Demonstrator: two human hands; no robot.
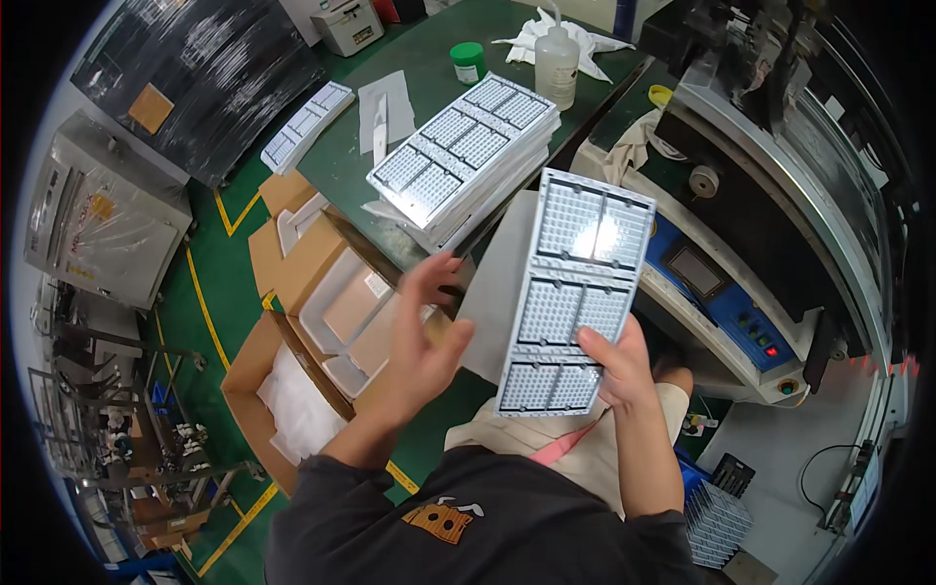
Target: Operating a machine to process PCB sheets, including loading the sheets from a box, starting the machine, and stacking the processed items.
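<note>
My right hand [624, 369] grips the lower right edge of a long white panel [575, 302], its thumb on the front face. Rows of small round lens-like bumps cover the panel in three dark-framed blocks, and light glares off its upper part. My left hand [426, 336] is raised just left of the panel, fingers apart, with nothing in it. Beyond the hands, a stack of similar panels [468, 146] lies on the dark green table [341, 146]. Another, smaller stack [307, 127] sits at the table's left side.
Left of me stands an open cardboard box [255, 390] with clear plastic trays [336, 302]. On the right is a machine with a blue control panel [712, 292]. A squeeze bottle [557, 68], green-lidded jar [468, 61], white cloth [595, 44] and white-handled knife [380, 127] are on the table.
</note>
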